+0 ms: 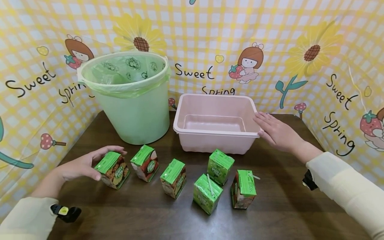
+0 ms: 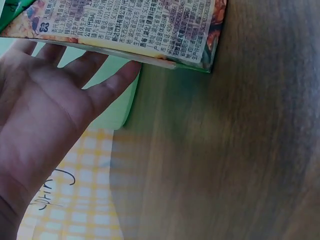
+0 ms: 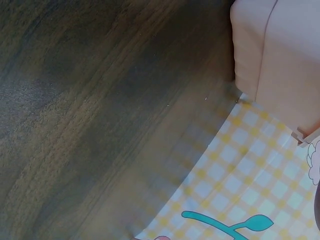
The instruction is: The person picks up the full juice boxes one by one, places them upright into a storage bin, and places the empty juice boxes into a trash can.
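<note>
My left hand (image 1: 90, 163) is around a green-topped juice box (image 1: 115, 173) at the left end of a loose group. Its thumb is on the near left side, its fingers behind. In the left wrist view, the fingers (image 2: 112, 85) run along the printed juice box (image 2: 130, 30); the thumb is out of sight. My right hand (image 1: 277, 131), fingers straight, rests against the right rim of a pink plastic basin (image 1: 216, 141). The basin's outer wall (image 3: 290, 60) shows in the right wrist view. Nothing lies visibly in the basin.
A tall pale green bin (image 1: 138, 113) with a green liner stands behind the boxes, left of the basin. Several other juice boxes, such as a red-sided one (image 1: 145, 163), stand on the dark wooden table (image 1: 150, 220). A checked cloth (image 1: 192, 43) closes off the back and sides.
</note>
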A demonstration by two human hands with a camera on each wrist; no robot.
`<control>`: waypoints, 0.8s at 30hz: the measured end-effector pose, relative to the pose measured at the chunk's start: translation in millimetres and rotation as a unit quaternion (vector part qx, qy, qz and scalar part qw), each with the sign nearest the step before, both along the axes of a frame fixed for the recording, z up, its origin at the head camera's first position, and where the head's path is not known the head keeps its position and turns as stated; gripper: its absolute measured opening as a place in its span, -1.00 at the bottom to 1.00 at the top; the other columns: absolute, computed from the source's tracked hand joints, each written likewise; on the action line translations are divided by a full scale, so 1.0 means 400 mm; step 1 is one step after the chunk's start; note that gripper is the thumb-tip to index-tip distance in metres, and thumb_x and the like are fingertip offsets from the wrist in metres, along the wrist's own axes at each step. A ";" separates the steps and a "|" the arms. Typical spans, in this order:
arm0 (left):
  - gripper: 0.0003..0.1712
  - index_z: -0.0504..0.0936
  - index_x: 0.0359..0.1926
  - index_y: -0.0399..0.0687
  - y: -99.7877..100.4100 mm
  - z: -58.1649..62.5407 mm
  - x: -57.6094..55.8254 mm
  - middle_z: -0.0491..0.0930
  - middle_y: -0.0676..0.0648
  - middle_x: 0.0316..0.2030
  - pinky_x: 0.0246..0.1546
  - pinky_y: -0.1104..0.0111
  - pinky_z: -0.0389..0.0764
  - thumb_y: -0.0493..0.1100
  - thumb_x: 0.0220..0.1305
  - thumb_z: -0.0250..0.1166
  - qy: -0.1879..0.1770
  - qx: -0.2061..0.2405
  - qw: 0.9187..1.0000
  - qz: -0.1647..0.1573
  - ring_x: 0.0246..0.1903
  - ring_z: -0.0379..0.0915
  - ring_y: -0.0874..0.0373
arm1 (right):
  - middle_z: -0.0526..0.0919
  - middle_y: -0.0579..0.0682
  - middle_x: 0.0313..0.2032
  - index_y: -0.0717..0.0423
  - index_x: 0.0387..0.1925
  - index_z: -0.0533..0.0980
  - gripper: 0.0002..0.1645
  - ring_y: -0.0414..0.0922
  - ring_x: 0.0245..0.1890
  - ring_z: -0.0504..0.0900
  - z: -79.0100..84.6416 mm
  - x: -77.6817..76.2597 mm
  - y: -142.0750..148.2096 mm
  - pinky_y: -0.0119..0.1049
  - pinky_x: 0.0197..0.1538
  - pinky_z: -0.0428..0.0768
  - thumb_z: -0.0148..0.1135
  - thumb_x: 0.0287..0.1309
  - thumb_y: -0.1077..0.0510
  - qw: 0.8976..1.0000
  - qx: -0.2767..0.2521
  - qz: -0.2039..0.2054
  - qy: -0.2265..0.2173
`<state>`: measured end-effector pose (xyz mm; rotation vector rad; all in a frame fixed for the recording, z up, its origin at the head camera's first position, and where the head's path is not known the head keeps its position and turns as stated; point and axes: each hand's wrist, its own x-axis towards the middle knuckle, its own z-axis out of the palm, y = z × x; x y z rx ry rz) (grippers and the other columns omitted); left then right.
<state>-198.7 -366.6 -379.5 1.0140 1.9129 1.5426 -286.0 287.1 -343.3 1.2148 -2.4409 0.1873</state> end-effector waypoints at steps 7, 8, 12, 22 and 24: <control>-0.02 -0.08 0.48 -0.27 -0.001 -0.017 -0.003 0.05 -0.36 0.39 0.12 0.13 0.49 -0.45 0.16 0.31 -0.090 0.054 0.994 -0.021 0.30 0.23 0.00 | 0.31 0.34 0.32 0.41 0.30 0.30 -0.31 0.22 0.35 0.23 -0.002 0.000 0.002 -0.06 0.42 0.07 -0.20 0.51 -0.11 1.000 -0.002 -0.003 -0.002; -0.03 -0.07 0.47 -0.27 -0.001 -0.018 -0.004 0.07 -0.35 0.39 0.11 0.12 0.49 -0.46 0.16 0.30 -0.092 0.057 0.994 -0.022 0.30 0.24 0.00 | 0.31 0.34 0.32 0.41 0.31 0.30 -0.31 0.21 0.35 0.23 -0.002 0.000 0.002 -0.06 0.42 0.06 -0.21 0.51 -0.11 1.000 -0.002 -0.002 -0.001; -0.06 -0.04 0.44 -0.28 -0.003 -0.017 -0.003 0.17 -0.29 0.36 0.07 0.06 0.52 -0.49 0.14 0.28 -0.108 0.047 0.993 -0.010 0.26 0.29 0.00 | 0.30 0.33 0.32 0.40 0.31 0.30 -0.30 0.21 0.36 0.22 -0.002 0.000 0.002 -0.08 0.43 0.05 -0.21 0.51 -0.12 1.000 -0.006 -0.001 0.000; -0.16 0.13 0.36 -0.23 0.000 -0.002 -0.001 0.35 -0.26 0.23 -0.04 0.04 0.58 -0.55 0.09 0.27 -0.096 0.003 0.995 0.020 0.10 0.45 -0.06 | 0.30 0.33 0.32 0.40 0.30 0.30 -0.31 0.18 0.36 0.22 -0.006 -0.007 0.004 -0.16 0.44 0.00 -0.21 0.51 -0.11 1.000 -0.004 -0.002 0.000; -0.17 0.15 0.34 -0.26 0.001 -0.001 -0.001 0.38 -0.29 0.20 -0.06 0.03 0.59 -0.56 0.07 0.28 -0.090 0.002 0.996 0.021 0.06 0.48 -0.08 | 0.30 0.33 0.32 0.40 0.30 0.30 -0.31 0.19 0.36 0.23 -0.006 -0.007 0.003 -0.14 0.44 0.02 -0.21 0.51 -0.11 1.000 -0.005 0.000 0.000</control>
